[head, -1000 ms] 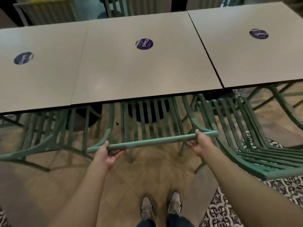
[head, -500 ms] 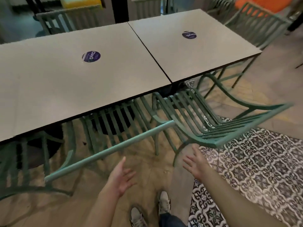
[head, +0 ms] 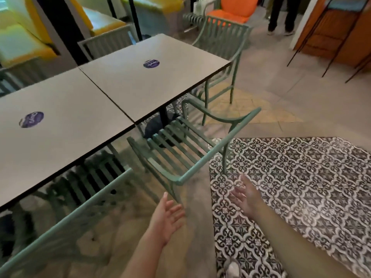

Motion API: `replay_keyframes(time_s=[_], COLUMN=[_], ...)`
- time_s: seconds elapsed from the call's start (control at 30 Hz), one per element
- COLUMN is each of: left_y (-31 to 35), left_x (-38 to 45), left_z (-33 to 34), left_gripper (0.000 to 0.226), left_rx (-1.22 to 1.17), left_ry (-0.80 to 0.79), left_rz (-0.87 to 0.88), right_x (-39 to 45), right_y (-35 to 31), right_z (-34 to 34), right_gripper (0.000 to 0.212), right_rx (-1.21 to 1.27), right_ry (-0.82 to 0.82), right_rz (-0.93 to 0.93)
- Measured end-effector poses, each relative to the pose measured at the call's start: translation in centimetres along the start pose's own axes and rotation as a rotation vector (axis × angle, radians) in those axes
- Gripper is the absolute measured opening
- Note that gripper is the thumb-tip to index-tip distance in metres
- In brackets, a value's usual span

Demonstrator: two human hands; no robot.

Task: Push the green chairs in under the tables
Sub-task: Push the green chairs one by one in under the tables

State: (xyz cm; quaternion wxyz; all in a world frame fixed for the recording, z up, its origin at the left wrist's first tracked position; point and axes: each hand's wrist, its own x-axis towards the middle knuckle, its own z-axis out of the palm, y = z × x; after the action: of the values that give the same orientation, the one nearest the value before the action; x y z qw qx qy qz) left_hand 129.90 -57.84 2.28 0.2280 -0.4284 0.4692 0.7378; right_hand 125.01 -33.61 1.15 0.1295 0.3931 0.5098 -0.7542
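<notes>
Green slatted chair (head: 180, 149) stands partly out from the right bench (head: 152, 81), its back rail toward the person (seat only half under). Left hand (head: 167, 219) and right hand (head: 246, 194) hover near it, fingers spread, holding nothing. Another chair (head: 66, 213) sits under the left bench (head: 60, 125).

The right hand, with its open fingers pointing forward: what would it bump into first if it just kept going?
Most likely the top back rail of the pulled-out green chair, just ahead of the right hand. Depth is unclear; it might slip under it.
</notes>
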Motion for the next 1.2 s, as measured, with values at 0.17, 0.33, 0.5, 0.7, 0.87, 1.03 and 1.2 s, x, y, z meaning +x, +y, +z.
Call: replay_keyframes(time_s=[0.17,0.33,0.5,0.7,0.87,1.03,1.2], left_y=[-2.3,-0.3,1.9,3.2,4.4,5.5,5.1], left_x=[1.6,4.5,8.8,12.6,12.1,12.6,12.9], left_z=[9.7,15.2,17.1,18.3,18.4,18.4,20.7], left_gripper=[0.079,0.083,0.071,0.057,0.027,0.024,0.025], left_rx=[-0.157,-0.394,-0.726,-0.99,-1.022,-1.042,-1.02], left_ry=[-0.039,0.058,0.23,0.43,0.53,0.72,0.854], left_rz=[-0.035,-0.032,0.03,0.103,0.069,0.054,0.011], right_x=[3.2,7.5,13.1,20.2,24.2,26.8,28.6], right_y=[-6.2,-11.4,-15.6,-21.0,-23.7,-23.7,-24.8], right_z=[-6.7,-7.4,-3.3,0.8,3.3,5.0,4.2], right_gripper=[0.062,0.065,0.061,0.04,0.034,0.015,0.022], right_rx=[-0.017,-0.018,-0.081,-0.144,-0.115,-0.104,-0.145], right_ry=[-0.018,-0.025,-0.122,-0.154,-0.07,0.071,0.076], right_rz=[-0.018,0.01,0.05,0.124,0.28,0.326,0.369])
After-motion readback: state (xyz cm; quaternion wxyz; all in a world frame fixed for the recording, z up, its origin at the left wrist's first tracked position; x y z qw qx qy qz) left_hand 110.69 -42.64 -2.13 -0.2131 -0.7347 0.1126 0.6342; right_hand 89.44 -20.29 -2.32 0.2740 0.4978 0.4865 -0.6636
